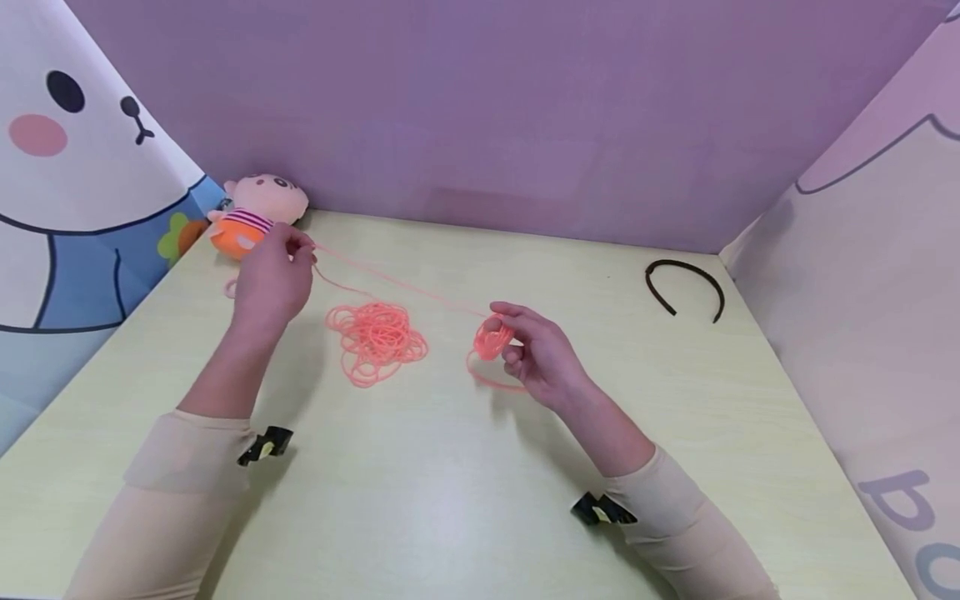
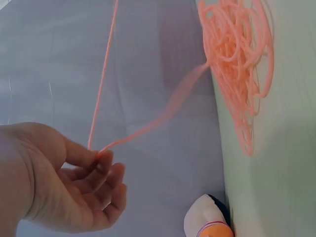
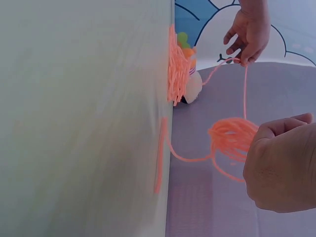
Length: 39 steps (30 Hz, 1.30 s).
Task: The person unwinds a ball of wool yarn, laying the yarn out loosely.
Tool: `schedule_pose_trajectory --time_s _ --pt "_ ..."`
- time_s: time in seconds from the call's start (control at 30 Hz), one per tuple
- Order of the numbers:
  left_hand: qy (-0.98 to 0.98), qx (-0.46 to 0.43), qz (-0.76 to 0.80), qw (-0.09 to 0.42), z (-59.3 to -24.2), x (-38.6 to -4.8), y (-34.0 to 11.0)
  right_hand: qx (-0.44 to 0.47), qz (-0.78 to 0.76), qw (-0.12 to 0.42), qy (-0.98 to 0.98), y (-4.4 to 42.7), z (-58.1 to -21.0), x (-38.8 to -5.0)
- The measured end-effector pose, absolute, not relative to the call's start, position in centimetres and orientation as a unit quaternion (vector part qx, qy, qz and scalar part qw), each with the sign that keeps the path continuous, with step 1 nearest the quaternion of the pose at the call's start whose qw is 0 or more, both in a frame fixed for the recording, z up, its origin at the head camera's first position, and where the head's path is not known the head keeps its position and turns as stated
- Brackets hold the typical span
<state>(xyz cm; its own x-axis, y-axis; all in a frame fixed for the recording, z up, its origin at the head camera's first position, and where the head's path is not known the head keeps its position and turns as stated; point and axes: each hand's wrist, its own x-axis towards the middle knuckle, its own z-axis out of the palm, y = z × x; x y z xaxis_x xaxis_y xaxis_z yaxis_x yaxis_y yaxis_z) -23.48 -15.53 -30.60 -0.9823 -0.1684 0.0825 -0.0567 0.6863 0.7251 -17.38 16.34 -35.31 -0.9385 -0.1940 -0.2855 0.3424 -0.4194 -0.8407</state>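
My left hand (image 1: 276, 279) is raised at the left of the head view, pinching a coral cord (image 2: 103, 84) between thumb and forefinger. From that pinch one length runs taut to my right hand (image 1: 546, 357), and another drops to a loose tangled pile (image 1: 377, 337) on the table between the hands. My right hand holds a small wound coil (image 1: 491, 338) of the same cord in its fingers, above the table. A loose end (image 3: 159, 163) hangs from the coil and lies on the table. In the right wrist view the back of the hand hides most of its fingers.
A plush toy (image 1: 262, 208) in orange and stripes leans at the back left corner, with a small pink ring (image 1: 230, 288) near it. A dark open hoop (image 1: 691, 267) lies at the back right. Purple and printed panels stand around the pale table (image 1: 420, 508).
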Motion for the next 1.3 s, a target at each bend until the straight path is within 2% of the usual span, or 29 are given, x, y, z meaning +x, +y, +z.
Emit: schedule_pose_trajectory --time_s 0.13,0.47,0.57,0.7,0.83,1.1,1.3 --pt "-0.917 0.092 -0.375 0.097 -30.2 -23.4 -15.9 0.082 -0.835 0.155 0.521 16.4 -35.4 -17.4" --pt "-0.93 0.111 -0.341 0.084 -29.9 -23.5 -16.6 0.102 -0.832 0.148 0.525 16.5 -35.5 -17.6" --pt "-0.934 0.111 -0.332 0.072 -29.9 -23.6 -16.7 0.108 -0.834 0.145 0.521 16.5 -35.4 -17.6" --pt "-0.95 0.097 -0.296 0.025 -30.1 -23.6 -16.9 0.094 -0.835 0.15 0.522 16.6 -35.3 -17.5" --pt "-0.961 0.039 -0.272 -0.028 -30.6 -23.6 -16.1 0.06 -0.829 0.17 0.53 16.5 -35.3 -17.2" --pt "-0.904 -0.158 -0.394 -0.052 -31.9 -22.2 -11.1 0.028 -0.828 0.196 0.525 16.2 -35.1 -17.0" --pt "-0.841 -0.255 -0.467 -0.094 -32.9 -20.5 -7.6 -0.007 -0.828 0.225 0.513 16.0 -35.0 -16.8"
